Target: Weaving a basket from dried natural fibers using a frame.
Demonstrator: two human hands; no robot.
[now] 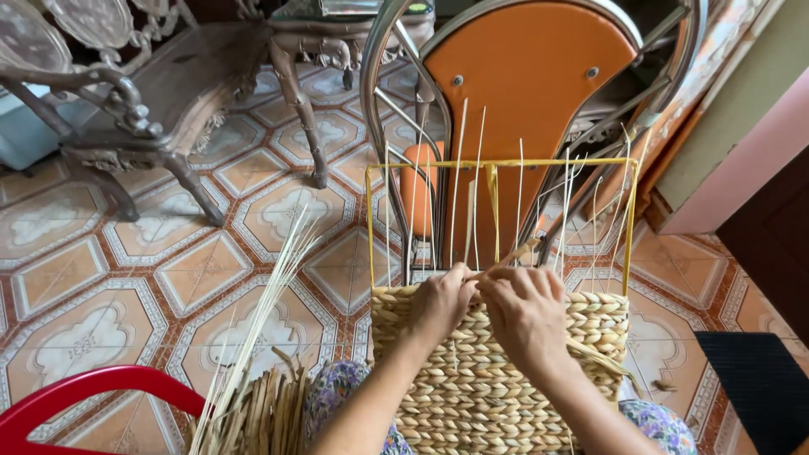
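A half-woven basket (497,379) of braided pale straw rests on my lap, built on a yellow wire frame (371,219) with several thin upright straw stakes (459,177) rising from its top edge. My left hand (438,303) pinches the top row of the weave near the middle. Beside it, touching it, my right hand (527,316) grips a straw strand (514,255) at the rim and a loose strand trails off to the right.
A bundle of loose straw (253,371) leans at my lower left beside a red plastic rim (93,392). Stacked orange metal chairs (522,76) stand right behind the basket. Carved wooden furniture (168,93) fills the far left on the patterned tile floor. A dark mat (758,379) lies right.
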